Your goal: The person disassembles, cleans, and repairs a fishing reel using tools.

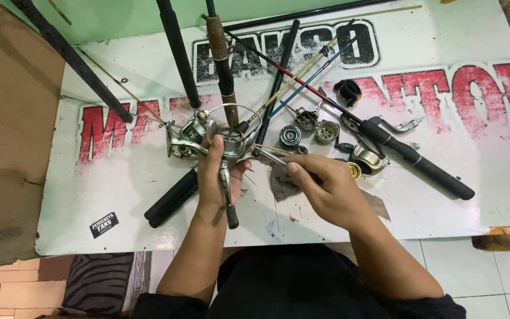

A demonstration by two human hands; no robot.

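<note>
Your left hand (218, 177) is closed around a silver spinning reel (222, 140) at the centre of the frame, fingers wrapped over its body, with the reel's crank handle (228, 198) hanging down past your wrist. Your right hand (326, 186) pinches a thin metal tool (274, 155), seemingly a small screwdriver, whose tip points at the reel's right side.

The work looks partly done. Just right of centre, loose parts already lie on the white printed board (119, 195): a dark spool (290, 136), a pale round housing (326, 132), a gold-toned reel piece (366, 158) and a grey cloth (281, 180). The reel you hold seems mostly whole, so its opening is barely begun. Several fishing rods (178, 53) fan toward the upper frame, untouched.
</note>
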